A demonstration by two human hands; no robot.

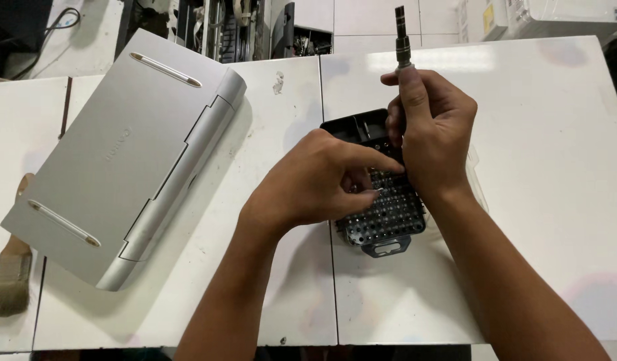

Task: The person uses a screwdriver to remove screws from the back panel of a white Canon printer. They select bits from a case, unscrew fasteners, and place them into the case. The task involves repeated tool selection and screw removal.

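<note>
**Bit selection over the open case**

Hands meet above a black bit case (382, 214) lying open on the white table (542, 167), near the person. Right hand (432, 130) is closed around a dark screwdriver handle (402, 40), held upright with its tip end pointing away. Left hand (322, 184) reaches across, fingertips pinched down among the rows of bits; whether a bit is already between them cannot be told. Judgement: a clean pick wants a straight upward pull, and the case steadied so it does not slide.

Left of the case, well apart, lies a grey flat device (121, 160), tilted diagonally. A paintbrush (11, 274) rests at the far left edge. Nothing blocks the case; the left forearm hides its near-left corner.
</note>
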